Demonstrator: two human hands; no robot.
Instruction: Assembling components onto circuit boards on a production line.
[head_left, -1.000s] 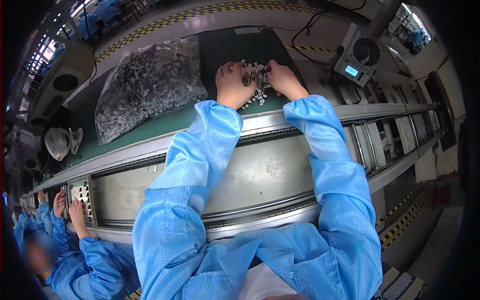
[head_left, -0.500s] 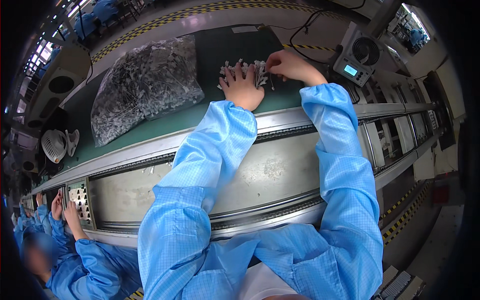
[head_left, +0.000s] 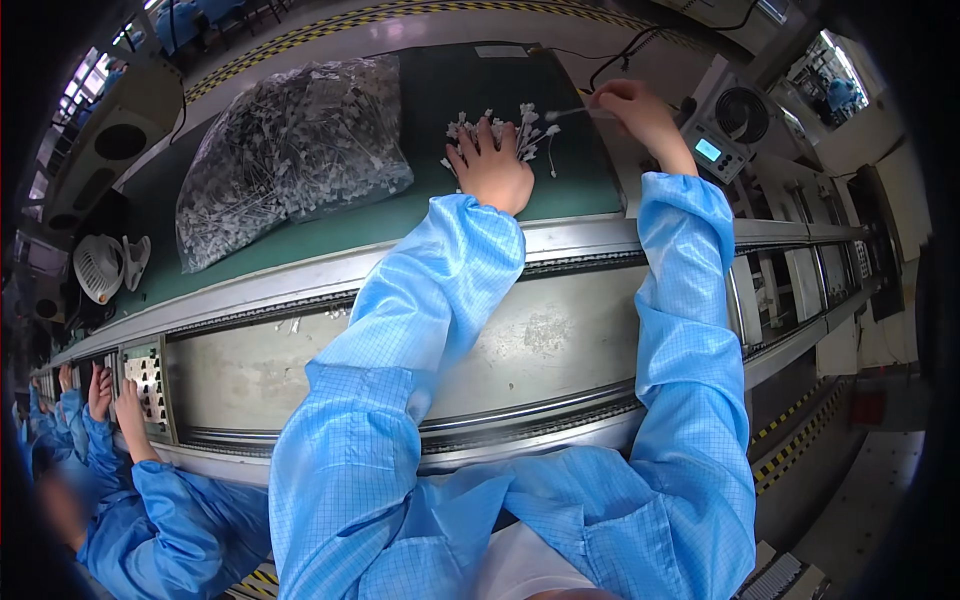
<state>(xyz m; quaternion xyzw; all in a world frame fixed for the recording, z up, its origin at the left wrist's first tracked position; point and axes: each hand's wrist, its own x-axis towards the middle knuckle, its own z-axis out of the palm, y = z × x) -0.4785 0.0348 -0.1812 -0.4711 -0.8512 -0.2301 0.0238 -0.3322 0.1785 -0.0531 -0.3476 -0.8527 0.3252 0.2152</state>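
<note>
My left hand (head_left: pixel 497 176) lies with its fingers spread over a small heap of wires with white connectors (head_left: pixel 527 128) on the green mat (head_left: pixel 455 85). To the right of the heap, my right hand (head_left: pixel 645 118) is closed in a pinch, holding the end of a connector wire (head_left: pixel 573 113) that stretches back toward the heap. That wire is smeared by motion. One loose wire (head_left: pixel 552 158) sticks out from the heap's right side. Left of my left hand sits a large clear plastic bag (head_left: pixel 295 150) full of similar wires with white connectors.
A device with a round fan and lit display (head_left: pixel 712 140) stands at the right. A conveyor (head_left: pixel 480 340) runs between me and the mat. A white fan (head_left: pixel 100 267) is at the left, near a co-worker's hands (head_left: pixel 130 415) beside a board with dark parts (head_left: pixel 152 390).
My right hand has moved right, away from the heap, drawing a wire out with it. My left hand stays spread on the heap. The whole view has shifted slightly.
</note>
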